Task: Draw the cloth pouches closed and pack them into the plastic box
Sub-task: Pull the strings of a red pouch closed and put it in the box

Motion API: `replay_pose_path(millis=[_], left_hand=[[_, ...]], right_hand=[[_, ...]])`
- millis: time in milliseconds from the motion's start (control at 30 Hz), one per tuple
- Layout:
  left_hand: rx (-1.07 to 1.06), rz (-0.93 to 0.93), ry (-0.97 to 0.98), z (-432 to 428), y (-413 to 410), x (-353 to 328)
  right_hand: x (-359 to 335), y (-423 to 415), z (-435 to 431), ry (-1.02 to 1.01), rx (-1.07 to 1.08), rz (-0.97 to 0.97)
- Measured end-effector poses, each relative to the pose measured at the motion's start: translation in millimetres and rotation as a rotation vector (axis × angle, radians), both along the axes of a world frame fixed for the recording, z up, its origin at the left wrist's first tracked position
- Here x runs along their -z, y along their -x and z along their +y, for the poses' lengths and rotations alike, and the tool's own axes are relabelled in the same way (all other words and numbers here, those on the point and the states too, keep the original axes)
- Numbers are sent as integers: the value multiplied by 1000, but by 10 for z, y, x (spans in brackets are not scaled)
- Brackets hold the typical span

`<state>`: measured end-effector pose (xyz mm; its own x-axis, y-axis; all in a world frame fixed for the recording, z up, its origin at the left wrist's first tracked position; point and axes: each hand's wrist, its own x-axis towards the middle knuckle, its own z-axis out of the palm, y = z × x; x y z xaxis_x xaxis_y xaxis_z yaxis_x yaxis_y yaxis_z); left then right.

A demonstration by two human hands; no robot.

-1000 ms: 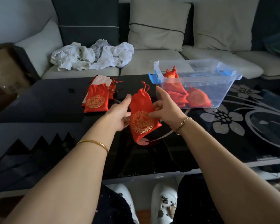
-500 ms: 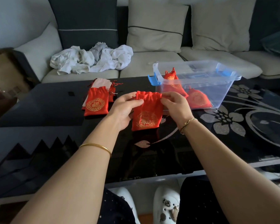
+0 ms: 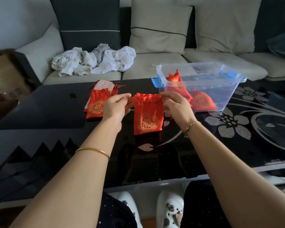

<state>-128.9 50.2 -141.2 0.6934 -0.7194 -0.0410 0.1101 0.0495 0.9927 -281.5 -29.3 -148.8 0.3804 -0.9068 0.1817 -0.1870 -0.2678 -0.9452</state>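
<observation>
A red cloth pouch (image 3: 147, 116) with a gold emblem hangs upright just above the black table. My left hand (image 3: 116, 106) pinches the left side of its gathered mouth. My right hand (image 3: 176, 105) pinches the right side. A small stack of red pouches (image 3: 98, 104) lies flat on the table to the left, with a pale one under it. The clear plastic box (image 3: 224, 91) with blue latches stands at the right rear and holds several red pouches (image 3: 201, 101) drawn closed.
The glass table (image 3: 237, 129) has a flower pattern on its right part. Behind it a sofa carries a heap of white cloths (image 3: 95, 61) and several cushions. A cardboard box (image 3: 3, 76) stands at the far left.
The pouch was turned from tilted to upright and lifted. Both hands went from its sides to its top corners, and now sit a little wider apart at the mouth.
</observation>
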Motion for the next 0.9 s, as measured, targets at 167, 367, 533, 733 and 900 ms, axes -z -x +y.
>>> replay_pose_path(millis=[167,367,533,733,900], left_hand=[[-18,-27,13,-16,0,10],[-19,-54,24,-23,-10,26],[-22,-82,14,-28,-22,17],[-88,-396,-127,-29,-145,78],[-162,-772,-239,69,-182,129]], right_hand=[[38,12,-3,192,86,110],[49,76,-38,392,112,192],[59,86,-93,401,113,238],[88,111,-150,390,210,377],[22,142,-118,135,267,188]])
